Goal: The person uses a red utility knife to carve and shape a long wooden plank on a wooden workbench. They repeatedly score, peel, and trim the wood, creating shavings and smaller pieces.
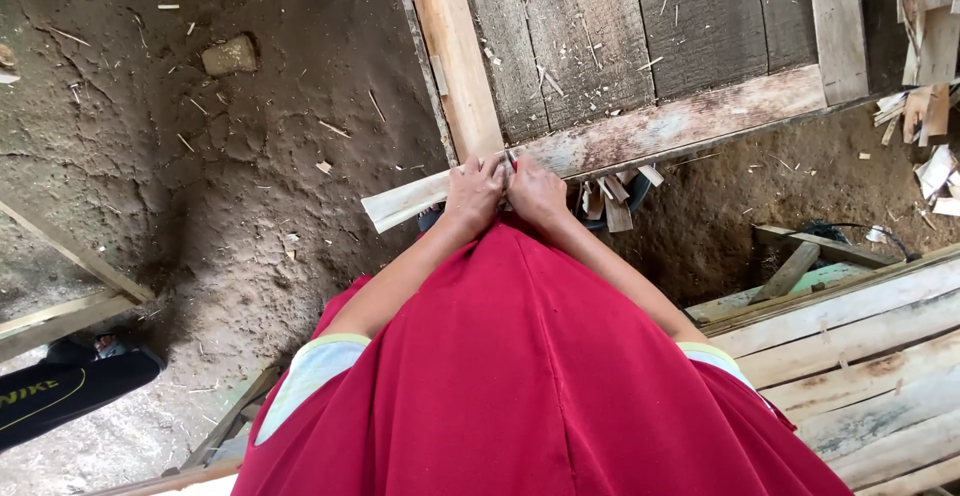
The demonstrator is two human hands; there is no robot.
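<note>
My left hand (472,194) grips a pale wooden strip (405,202) that sticks out to the left, at the near corner of a rough plank platform (680,121). My right hand (537,192) is closed right beside it, the two hands touching. A small metal tip shows between them at the top; what it belongs to is hidden. My red skirt (520,376) fills the lower middle of the view and hides my legs.
Short wood offcuts (610,201) lie under the platform's edge. Packed dirt floor (200,156) with chips and a stone (230,56) spreads left. Stacked planks (860,356) lie at right, more scraps (930,106) at upper right. Another person's dark trouser leg (70,386) stands at lower left.
</note>
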